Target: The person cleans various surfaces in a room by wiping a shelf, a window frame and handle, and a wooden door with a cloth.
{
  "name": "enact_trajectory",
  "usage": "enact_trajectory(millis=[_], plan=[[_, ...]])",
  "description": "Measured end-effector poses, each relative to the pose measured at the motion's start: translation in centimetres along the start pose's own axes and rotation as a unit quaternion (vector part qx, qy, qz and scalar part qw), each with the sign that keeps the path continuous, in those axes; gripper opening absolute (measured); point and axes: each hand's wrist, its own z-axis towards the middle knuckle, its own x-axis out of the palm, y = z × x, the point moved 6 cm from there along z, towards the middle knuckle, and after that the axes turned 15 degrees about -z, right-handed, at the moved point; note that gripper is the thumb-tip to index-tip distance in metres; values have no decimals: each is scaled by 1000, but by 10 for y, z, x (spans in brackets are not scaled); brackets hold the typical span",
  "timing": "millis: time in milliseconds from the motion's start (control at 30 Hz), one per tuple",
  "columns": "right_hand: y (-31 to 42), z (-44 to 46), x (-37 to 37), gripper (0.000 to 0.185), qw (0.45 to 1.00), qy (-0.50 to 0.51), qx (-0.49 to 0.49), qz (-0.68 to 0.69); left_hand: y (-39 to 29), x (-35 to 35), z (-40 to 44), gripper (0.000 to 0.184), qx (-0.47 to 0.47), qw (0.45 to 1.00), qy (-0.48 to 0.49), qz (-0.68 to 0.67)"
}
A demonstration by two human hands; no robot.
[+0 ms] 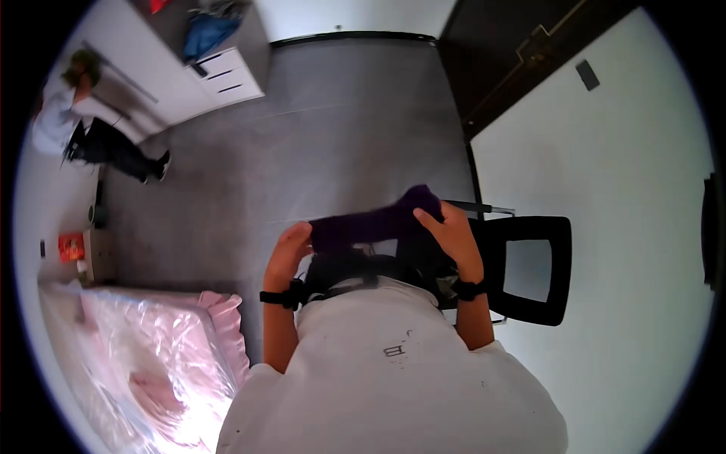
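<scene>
A dark purple cloth (370, 227), long and narrow like a sock, is stretched between my two hands in front of my waist. At its left end my left hand (287, 253) pinches the edge with closed fingers. My right hand (455, 236) grips the bunched, rounded right end, its thumb lying on top and the other fingers mostly hidden behind the fabric. A black band sits on each wrist. Below the cloth, dark shapes at my lap are partly covered and hard to make out.
A black-framed chair (558, 268) stands close on my right, beside the white wall. At lower left is a bed (166, 340) with pink bedding under clear plastic. Another person (98, 140) stands at far left by a white cabinet (231, 79). A dark door (522, 53) is at upper right.
</scene>
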Motion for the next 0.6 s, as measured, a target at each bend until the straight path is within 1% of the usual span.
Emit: enact_trajectory(millis=[33, 67, 100, 133, 167, 233, 267, 300, 333, 367, 400, 433, 467, 500, 533, 567, 600], plan=[[-12, 15, -14, 28, 1000, -7, 11, -6, -10, 18, 21, 19, 7, 1000, -1, -10], [-10, 6, -20, 30, 999, -53, 10, -9, -19, 27, 18, 18, 24, 999, 4, -28], [-17, 20, -39, 31, 995, -99, 10, -9, -24, 42, 41, 18, 21, 999, 20, -34], [-26, 32, -55, 33, 992, -97, 54, -57, -32, 49, 64, 18, 21, 999, 9, -35], [-44, 42, -63, 32, 991, -128, 35, -11, -41, 61, 86, 19, 24, 999, 1, -32], [-67, 54, -78, 32, 979, -191, 43, 64, -58, 102, 128, 21, 1, 997, 47, 59], [-77, 60, -89, 32, 973, -216, 54, 68, -61, 116, 152, 21, -7, 995, 45, 91], [-83, 53, -91, 33, 971, -208, 101, 63, -69, 136, 159, 27, -3, 989, 51, 139], [-97, 59, -94, 34, 965, -201, 153, 65, -67, 142, 193, 31, 2, 973, 87, 212], [-109, 61, -97, 34, 956, -229, 168, 77, -59, 145, 227, 36, 10, 950, 127, 284], [-123, 66, -100, 36, 943, -262, 190, 73, -53, 151, 256, 43, 33, 939, 124, 321], [-136, 75, -105, 38, 931, -289, 214, 66, -55, 177, 285, 43, 23, 932, 148, 329], [-144, 83, -111, 36, 915, -334, 217, 58, -55, 198, 308, 45, -5, 924, 170, 342], [-145, 91, -116, 36, 907, -346, 232, 58, -58, 217, 325, 47, -34, 916, 187, 354], [-143, 98, -120, 32, 898, -349, 230, 137, -64, 237, 339, 47, -63, 922, 203, 324], [-142, 113, -131, 30, 887, -351, 216, 209, -71, 251, 358, 47, -65, 922, 210, 320], [-136, 128, -145, 30, 889, -355, 209, 201, -75, 266, 377, 47, -118, 930, 231, 261]])
